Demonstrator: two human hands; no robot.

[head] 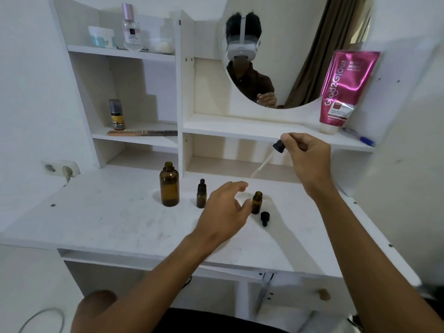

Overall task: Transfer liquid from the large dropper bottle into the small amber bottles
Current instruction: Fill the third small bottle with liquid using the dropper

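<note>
The large amber bottle [169,186] stands uncapped on the white desk [108,219]. Right of it stands a small amber bottle [201,194] with its black dropper cap on. Further right, a second small amber bottle [256,203] stands uncapped, its black cap [265,218] lying beside it. My right hand [308,156] is raised above the desk and pinches the black bulb of the large dropper [278,146], whose glass pipette slants down to the left. My left hand [224,211] hovers with fingers spread, just left of the uncapped small bottle, not touching it.
White shelves rise behind the desk with a comb [141,132], a small dark-capped bottle [116,115], a jar [102,36] and a perfume bottle [131,27]. A round mirror [295,44], a pink tube [343,92] and a blue pen [360,138] are at the back right. A wall socket [61,168] sits left.
</note>
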